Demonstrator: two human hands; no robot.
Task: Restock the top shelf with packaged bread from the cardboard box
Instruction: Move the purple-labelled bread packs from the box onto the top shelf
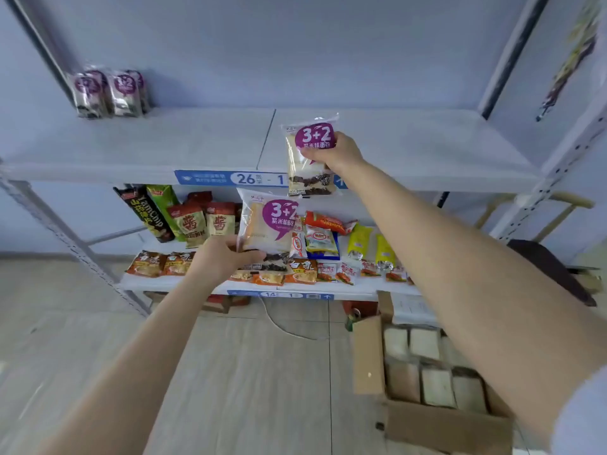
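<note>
My right hand (333, 152) grips a bread pack (310, 159) with a purple "3+2" label, held upright at the front edge of the white top shelf (197, 142). Lower down, my left hand (223, 257) holds a second, identical bread pack (267, 224) in front of the lower shelf. Three bread packs (110, 91) stand upright at the back left of the top shelf. An open cardboard box (427, 372) sits on the floor at lower right, with several more bread packs inside.
The lower shelf (184, 282) carries snack bags, noodle packs and chip tubes. Metal uprights frame the rack at left (65, 238) and right (558, 165). A white cable (282, 326) trails over the wooden floor. A dark stool (551, 270) stands at right.
</note>
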